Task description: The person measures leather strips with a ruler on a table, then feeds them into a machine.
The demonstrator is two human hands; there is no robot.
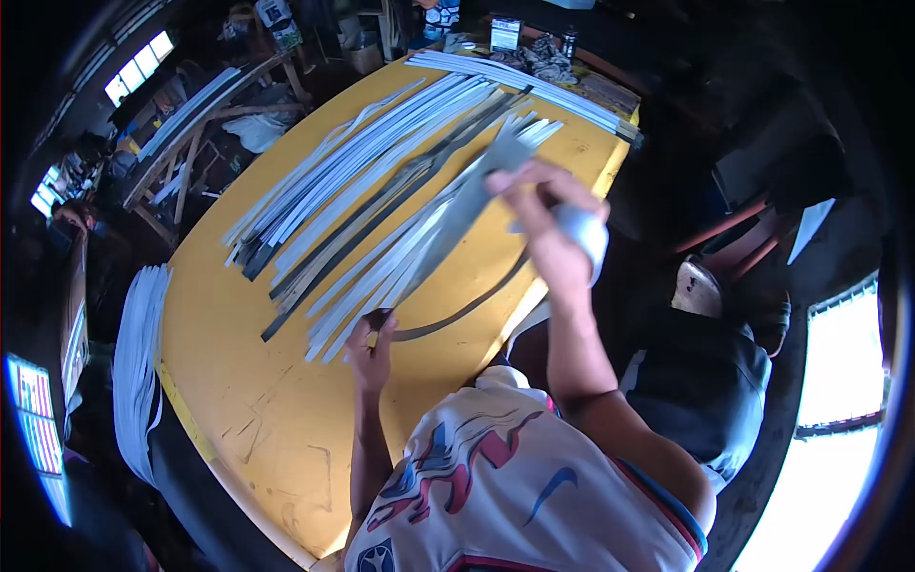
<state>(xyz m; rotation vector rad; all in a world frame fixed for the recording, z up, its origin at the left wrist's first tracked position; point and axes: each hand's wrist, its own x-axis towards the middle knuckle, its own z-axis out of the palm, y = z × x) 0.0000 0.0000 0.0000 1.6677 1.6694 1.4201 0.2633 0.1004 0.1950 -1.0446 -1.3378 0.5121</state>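
My left hand (370, 345), low over the yellow table, is closed in a pinch on the end of a dark narrow strip (457, 315). That strip curves up toward my right hand (548, 214), which is raised and smeared by motion. Within my right hand's grip is a white roll (586, 234), partly covered by the fingers. Between my two hands stretches a blurred, wide grey band (462, 219), its upper end at my right fingertips. Under it lies a fanned bundle of white strips (376, 272).
On the yellow table (276, 410) lie more white strips (334, 162) and dark strips (400, 181). Another white bundle (141, 362) hangs over the left edge. A box (505, 35) stands at the far end. To the right is a dark chair-like object (705, 391).
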